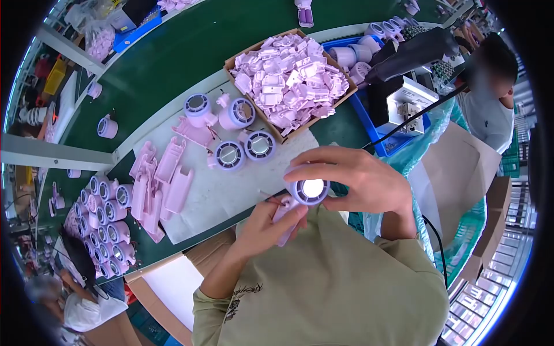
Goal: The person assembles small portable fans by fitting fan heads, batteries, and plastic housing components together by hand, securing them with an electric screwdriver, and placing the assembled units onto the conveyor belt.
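Note:
My right hand (363, 180) curls its fingers and thumb around a round pink fan head (311, 190) with a slotted lilac rim and a bright, shiny centre. Just below it, my left hand (266, 226) grips a slim pink handle piece (283, 222), and thin wires show by the fingers. Head and handle meet between my hands; whether they are joined I cannot tell. On the grey mat ahead stand several similar fan heads (259, 145) with wires. To the left of them lie long pink handle shells (171, 160), partly stacked.
A carton (283, 138) heaped with small pink parts is ahead. Right of it, a blue tray (369, 124) holds more heads and a metal fixture (407, 106). Many fan heads (104, 222) stand grouped at left. The green conveyor (190, 52) runs behind; co-workers sit at both sides.

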A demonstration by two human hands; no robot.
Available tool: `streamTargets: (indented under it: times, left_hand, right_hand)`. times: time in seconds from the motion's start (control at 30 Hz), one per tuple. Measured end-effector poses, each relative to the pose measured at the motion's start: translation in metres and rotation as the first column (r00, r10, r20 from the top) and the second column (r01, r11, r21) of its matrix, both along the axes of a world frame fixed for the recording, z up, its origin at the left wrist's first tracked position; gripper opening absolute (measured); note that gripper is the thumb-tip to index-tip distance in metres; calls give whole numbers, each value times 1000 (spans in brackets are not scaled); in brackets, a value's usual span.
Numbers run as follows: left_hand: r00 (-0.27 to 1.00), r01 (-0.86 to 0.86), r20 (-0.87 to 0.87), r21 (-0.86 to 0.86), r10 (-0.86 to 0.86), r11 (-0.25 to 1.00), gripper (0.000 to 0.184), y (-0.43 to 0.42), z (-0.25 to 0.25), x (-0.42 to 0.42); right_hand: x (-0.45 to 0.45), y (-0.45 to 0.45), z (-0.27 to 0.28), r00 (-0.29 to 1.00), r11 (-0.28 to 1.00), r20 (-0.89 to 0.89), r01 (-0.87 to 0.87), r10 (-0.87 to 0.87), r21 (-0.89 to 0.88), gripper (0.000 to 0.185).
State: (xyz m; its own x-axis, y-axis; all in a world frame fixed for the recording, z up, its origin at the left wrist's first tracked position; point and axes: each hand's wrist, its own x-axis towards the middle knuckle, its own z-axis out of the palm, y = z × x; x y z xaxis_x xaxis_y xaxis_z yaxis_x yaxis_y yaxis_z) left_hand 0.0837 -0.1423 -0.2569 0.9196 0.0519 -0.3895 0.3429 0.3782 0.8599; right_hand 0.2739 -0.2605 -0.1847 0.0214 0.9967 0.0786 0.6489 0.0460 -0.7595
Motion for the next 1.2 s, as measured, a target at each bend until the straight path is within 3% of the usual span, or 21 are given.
streamTargets:
  times: [0.03,0.13,0.23,0.33,0.5,0.6,0.67,0.77,0.87,0.9,1.0,1.1,1.2]
  left_hand:
    - [1000,12,-3,122,-11,992,34,-2,1,-3]
    - [992,-112,70,80,107,990,33,-5,-5,-11]
    - [932,-325,103,-184,347,928,31,-5,-4,-20]
    - [897,-351,119,-396,427,848,33,9,-7,-26]
    - [911,-236,199,-465,360,853,66,25,-11,-24]
    - [888,-132,312,-529,337,838,85,32,-9,-14]
    - [849,-82,388,-576,360,813,95,36,-3,-8]
    - [878,-102,274,-694,393,712,92,44,7,2]
    - [908,-197,187,-598,375,777,84,44,0,9]
    - [898,-179,206,-635,389,751,74,44,-5,11]
    - [862,-169,363,-454,355,875,65,46,-9,13]
    - [892,-149,361,-335,273,930,59,50,-4,9]
    - [938,-215,263,-64,224,975,55,51,8,9]
  right_hand:
    - [1,-1,-1,1000,1000,21,-10,11,-28,64]
    - [7,6,2,997,991,27,70,-73,116,62]
    - [36,20,-7,873,884,175,418,-454,211,44]
    - [48,42,-16,784,875,399,378,-476,302,40]
    - [56,61,-22,784,926,508,228,-358,301,26]
    - [62,62,-18,812,934,476,228,-338,274,22]
    - [64,63,-17,802,883,422,259,-422,391,20]
    - [55,63,-13,798,798,300,335,-523,501,22]
    - [43,58,-5,844,790,265,261,-466,555,23]
    - [36,59,-2,867,789,264,208,-422,578,22]
    - [7,58,-7,936,786,162,158,-312,598,19]
    - [-7,58,-20,946,797,208,77,-248,599,17]
    - [-11,58,-30,930,820,301,1,-211,572,18]
